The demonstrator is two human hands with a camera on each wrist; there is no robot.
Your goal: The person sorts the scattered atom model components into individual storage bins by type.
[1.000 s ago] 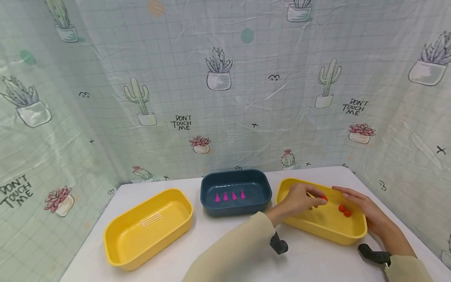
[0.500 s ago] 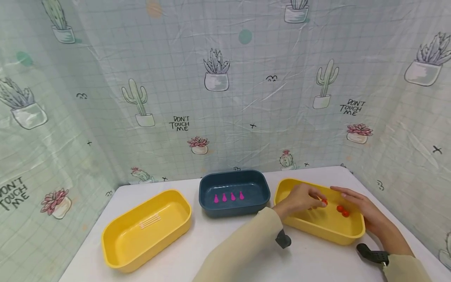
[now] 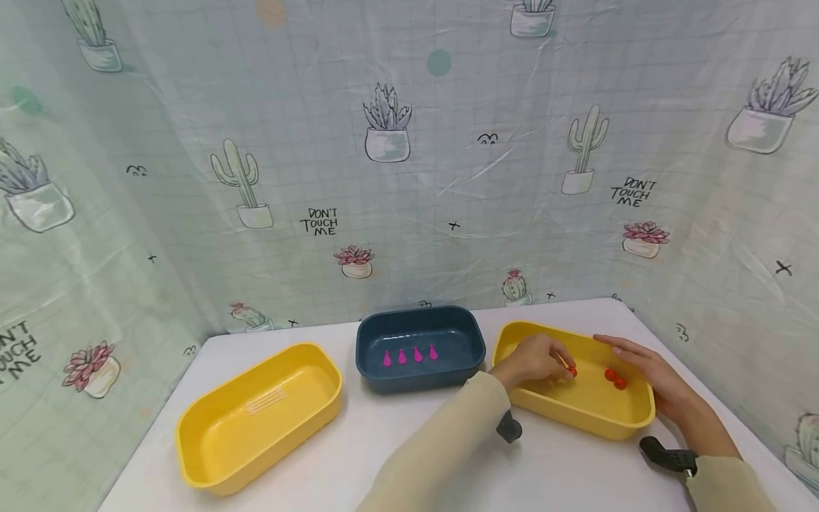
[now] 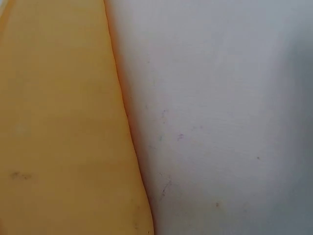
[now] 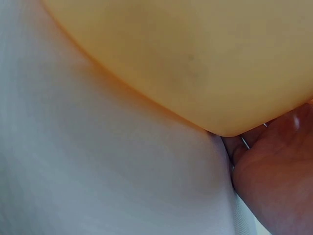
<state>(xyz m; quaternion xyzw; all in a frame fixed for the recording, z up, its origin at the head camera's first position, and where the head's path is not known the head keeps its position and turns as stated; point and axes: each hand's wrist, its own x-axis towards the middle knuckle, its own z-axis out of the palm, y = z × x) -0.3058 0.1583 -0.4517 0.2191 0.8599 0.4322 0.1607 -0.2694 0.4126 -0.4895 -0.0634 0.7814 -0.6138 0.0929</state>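
Observation:
My left hand (image 3: 536,357) reaches over the front left of the right-hand yellow tray (image 3: 579,421). Its fingertips pinch a small red ball (image 3: 572,371) low over the tray floor. Two more red balls (image 3: 616,379) lie close together further right in the same tray. My right hand (image 3: 652,370) rests along the tray's right end, fingers stretched over the back rim. In the right wrist view, its palm (image 5: 279,171) lies against the tray's outer wall (image 5: 195,63). The left wrist view has only the tray's side and the white table.
A dark blue tray (image 3: 419,384) stands at the back middle, with several pink pear-shaped pieces (image 3: 402,356) in a row. Another yellow tray (image 3: 269,455), on the left, holds several thin pale sticks (image 3: 265,401) side by side. A printed curtain (image 3: 409,192) surrounds the white table (image 3: 358,441).
My left hand has lowered the red ball toward the tray floor and moved slightly left with it. My right hand stays at the tray's end. The head view has shifted slightly.

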